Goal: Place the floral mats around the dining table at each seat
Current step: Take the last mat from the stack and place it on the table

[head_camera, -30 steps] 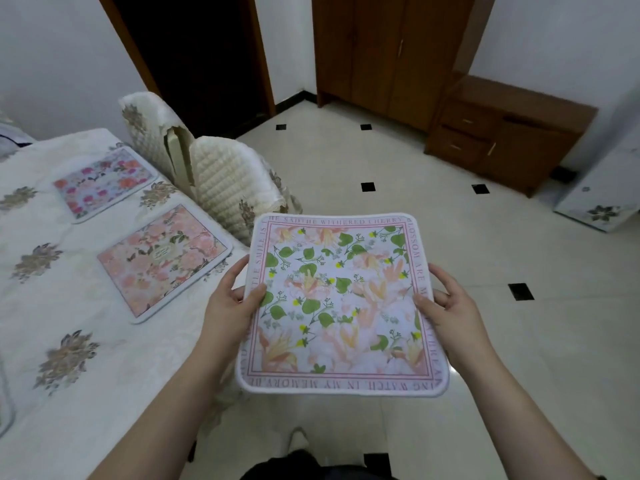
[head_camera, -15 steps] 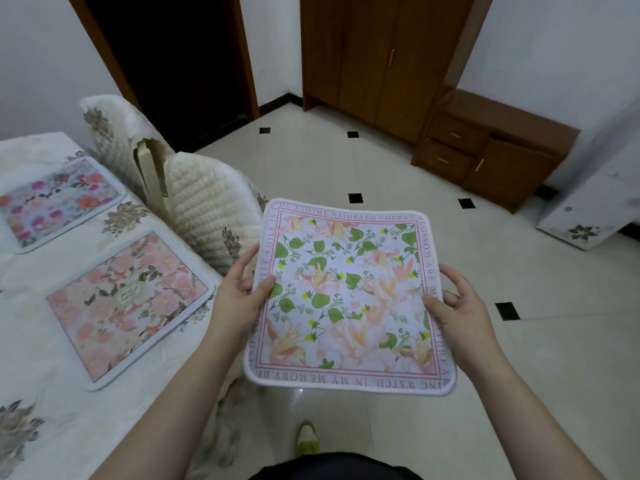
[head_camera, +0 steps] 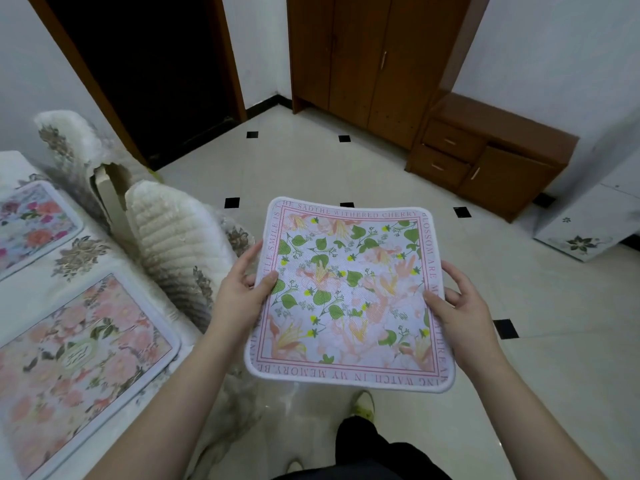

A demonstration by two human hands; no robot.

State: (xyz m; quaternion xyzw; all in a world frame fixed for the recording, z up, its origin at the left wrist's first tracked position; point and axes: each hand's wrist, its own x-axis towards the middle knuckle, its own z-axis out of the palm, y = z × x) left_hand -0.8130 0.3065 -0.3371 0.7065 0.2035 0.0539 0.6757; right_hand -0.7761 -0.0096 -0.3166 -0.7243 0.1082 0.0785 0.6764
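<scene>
Cream floor tiles [head_camera: 311, 168] with little black insets run off to a dark doorway [head_camera: 149, 64] and wooden cabinets [head_camera: 374, 64], and at the left the dining table [head_camera: 38, 282] already wears two floral mats, a pink one [head_camera: 76, 368] close by and a brighter one [head_camera: 31, 226] further along, each squared to a padded chair [head_camera: 176, 244], which looks like one seat, one mat. Out over the floor, well clear of the table, a green-leafed mat [head_camera: 349, 296] is carried level, presumably bound for another seat: left hand [head_camera: 239, 296] pinches its left edge, thumb on top, right hand [head_camera: 460, 313] curls round its right edge.
</scene>
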